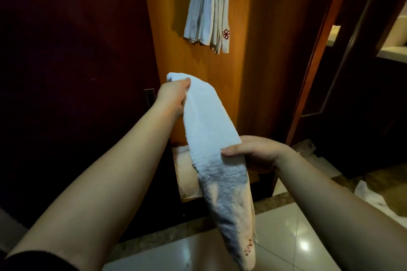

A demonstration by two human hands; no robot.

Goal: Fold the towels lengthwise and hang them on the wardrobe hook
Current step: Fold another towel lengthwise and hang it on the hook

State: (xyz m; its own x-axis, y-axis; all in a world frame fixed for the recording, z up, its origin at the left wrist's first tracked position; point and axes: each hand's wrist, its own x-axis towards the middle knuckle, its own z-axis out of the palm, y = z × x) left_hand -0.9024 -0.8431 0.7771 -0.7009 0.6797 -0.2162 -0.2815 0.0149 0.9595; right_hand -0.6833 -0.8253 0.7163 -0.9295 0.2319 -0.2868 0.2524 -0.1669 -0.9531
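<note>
A white towel (pixel 211 130), folded into a long narrow strip, slants from upper left down to the bottom of the view. My left hand (pixel 174 97) grips its top end, raised in front of the wardrobe. My right hand (pixel 257 152) pinches the strip about midway, thumb lying across its front. The lower part hangs loose and shows a small red mark near its end. Above, several white towels (pixel 208 6) with a red emblem hang on the orange wooden wardrobe panel (pixel 248 61); the hook itself is hidden beyond the top of the frame.
A pale stack of linen (pixel 187 176) lies on a low shelf under the panel. A dark wardrobe door (pixel 77 50) with a metal handle (pixel 149 97) stands at left. At right are a doorway and crumpled white plastic (pixel 370 196) on the glossy tiled floor.
</note>
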